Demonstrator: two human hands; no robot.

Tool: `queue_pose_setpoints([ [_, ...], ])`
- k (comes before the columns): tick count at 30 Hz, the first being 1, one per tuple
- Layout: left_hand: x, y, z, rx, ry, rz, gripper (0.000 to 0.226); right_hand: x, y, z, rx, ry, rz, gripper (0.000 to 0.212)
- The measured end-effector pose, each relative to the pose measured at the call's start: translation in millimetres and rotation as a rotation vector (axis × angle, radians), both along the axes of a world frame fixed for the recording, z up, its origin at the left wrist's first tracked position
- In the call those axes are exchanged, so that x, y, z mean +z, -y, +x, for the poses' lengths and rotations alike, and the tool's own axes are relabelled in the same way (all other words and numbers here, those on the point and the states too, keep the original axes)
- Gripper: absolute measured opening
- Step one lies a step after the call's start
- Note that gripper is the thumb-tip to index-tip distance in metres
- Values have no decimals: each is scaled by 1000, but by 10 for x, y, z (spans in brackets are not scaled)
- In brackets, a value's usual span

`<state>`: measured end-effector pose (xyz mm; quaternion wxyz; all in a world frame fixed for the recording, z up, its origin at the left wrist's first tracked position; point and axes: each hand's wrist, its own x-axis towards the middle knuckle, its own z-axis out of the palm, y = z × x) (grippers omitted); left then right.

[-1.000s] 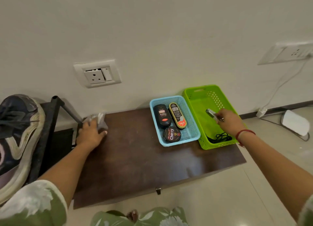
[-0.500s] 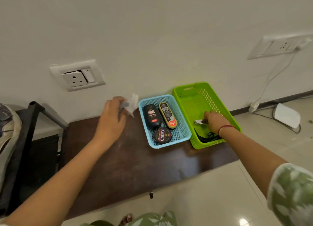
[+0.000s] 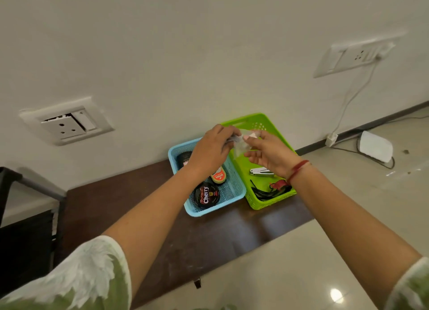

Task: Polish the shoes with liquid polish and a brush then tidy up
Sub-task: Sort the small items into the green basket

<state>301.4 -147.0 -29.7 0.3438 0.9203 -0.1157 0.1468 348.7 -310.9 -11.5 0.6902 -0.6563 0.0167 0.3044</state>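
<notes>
At the far left a dark metal rack is standing against the wall, and above it a white wall socket is sitting slightly askew in its plate. A brown table is running along the wall from there. The left hand is hovering over the blue basket, its fingers curling in and pinching one side of a small crumpled pale scrap; whether the scrap is cloth or plastic is hard to tell. Under that hand the polish is lying in the blue basket: a black bottle at the back, partly hidden, a Kiwi bottle beside it, and a round Cherry tin at the front. The green basket is touching the blue one on its right. The right hand, with a red thread around the wrist, is reaching over the green basket and pinching the scrap's other side with thumb and forefinger, its remaining fingers hanging loose. In the green basket a small metal clipper, black laces and a red item are lying. Farther right a second socket is feeding a white cable down to the floor, near a white device.
</notes>
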Motion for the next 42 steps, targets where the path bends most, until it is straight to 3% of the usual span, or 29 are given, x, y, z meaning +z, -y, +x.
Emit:
queue_pose_setpoints([
  [3, -33, -3, -4, -5, -79, -55, 51, -152, -8, 144, -227, -16, 82, 20],
  [6, -109, -170, -60, 125, -112, -82, 68, -247, 43, 400, -372, -34, 86, 27],
  [9, -190, -444, -193, 281, -79, -77, 64, -361, 16, 579, -409, -58, -40, 28],
  [12, -243, -699, -366, 351, -102, -57, 60, -545, -94, 666, -515, -85, -65, 46],
  [14, -261, -831, -469, 377, -109, -50, 59, -619, -134, 645, -524, -136, -150, 36],
  [15, -269, -890, -514, 391, -110, -46, 59, -576, -140, 585, -440, -117, -319, 27],
  [16, -278, -946, -561, 406, -112, -46, 58, -565, -130, 544, -279, -35, -577, 25],
  [18, -310, -1042, -652, 443, -109, -57, 55, -629, -43, 490, -9, 316, -1096, 40],
  [19, -334, -1087, -700, 465, -110, -61, 54, -649, -10, 462, 57, 513, -1253, 43],
  [21, -398, -1136, -796, 500, -127, -52, 50, -740, -5, 430, 185, 861, -1374, 46],
  [22, -431, -1145, -841, 506, -140, -42, 48, -781, 0, 436, 293, 916, -1350, 50],
  [24, -493, -1139, -920, 500, -167, -29, 46, -844, -35, 453, 508, 814, -1248, 61],
  [28, -545, -1133, -1051, 509, -202, -31, 46, -824, -98, 460, 596, 697, -1239, 66],
  [31, -505, -1119, -1156, 537, -228, -61, 45, -720, -183, 306, 441, 753, -1134, 52],
  [34, -447, -1069, -1266, 538, -236, -64, 46, -566, -358, -134, 124, 983, -762, 33],
  [36, -408, -1033, -1366, 547, -235, -76, 48, -494, -494, -451, 97, 1048, -604, 25],
  [39, -372, -989, -1520, 551, -240, -71, 52, -535, -630, -623, 215, 977, -701, 20],
  [42, -354, -978, -1630, 548, -242, -68, 53, -551, -825, -560, 293, 958, -820, 29],
])
